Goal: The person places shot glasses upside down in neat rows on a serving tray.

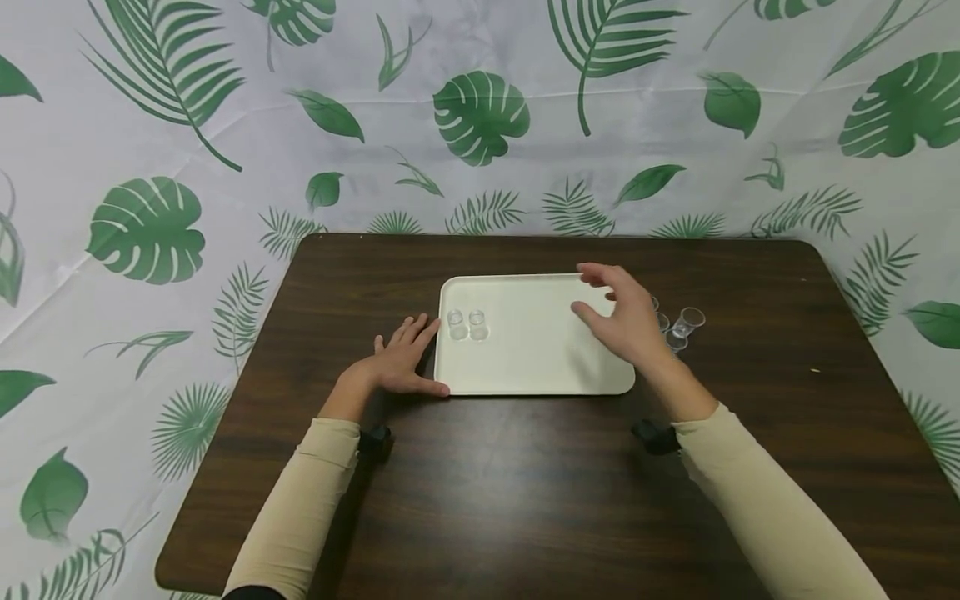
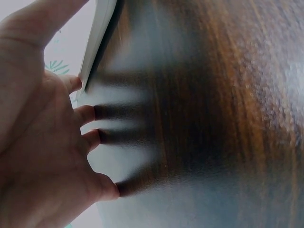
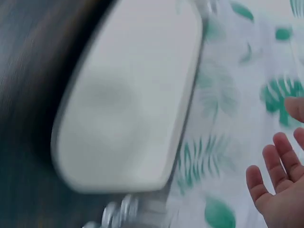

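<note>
A cream tray (image 1: 532, 367) lies on the table, with two small clear glasses (image 1: 477, 327) side by side near its left end. My left hand (image 1: 401, 365) is spread at the tray's left edge, thumb by the near corner. In the left wrist view its fingertips (image 2: 110, 190) rest on the tabletop. Over the tray's right end hovers my right hand (image 1: 621, 321), fingers and thumb apart and nothing between them. Just right of the tray stand several more clear glasses (image 1: 688, 321), partly hidden behind that hand. In the right wrist view these glasses (image 3: 121, 211) are blurred.
The dark wood table (image 1: 510, 492) extends around the tray on all sides. Behind it hangs a white cloth (image 1: 420, 183) printed with green leaves. A small pale speck (image 1: 814, 370) lies on the tabletop at the right.
</note>
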